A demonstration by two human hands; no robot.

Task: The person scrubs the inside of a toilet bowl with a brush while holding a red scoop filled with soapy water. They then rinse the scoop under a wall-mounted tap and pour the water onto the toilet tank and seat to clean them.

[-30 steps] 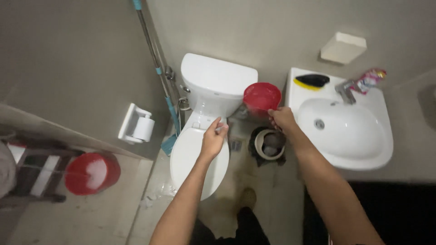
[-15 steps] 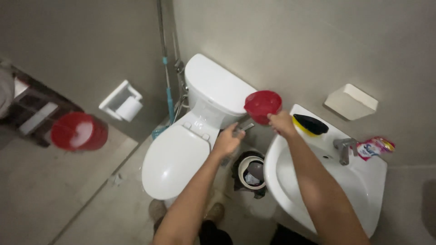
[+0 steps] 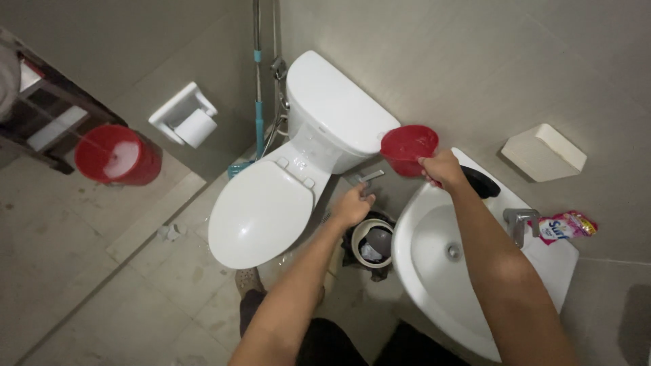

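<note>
Right hand clenched on red cup, held level over gap between toilet tank and sink, probably so nothing spills. Left hand hovers near silver lever; grip unclear.

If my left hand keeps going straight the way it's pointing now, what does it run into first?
Most likely the small grey flat piece lying just beyond the left hand, and past that the base of the white toilet tank. Depth is hard to judge from above, so the hand could pass over it.
</note>
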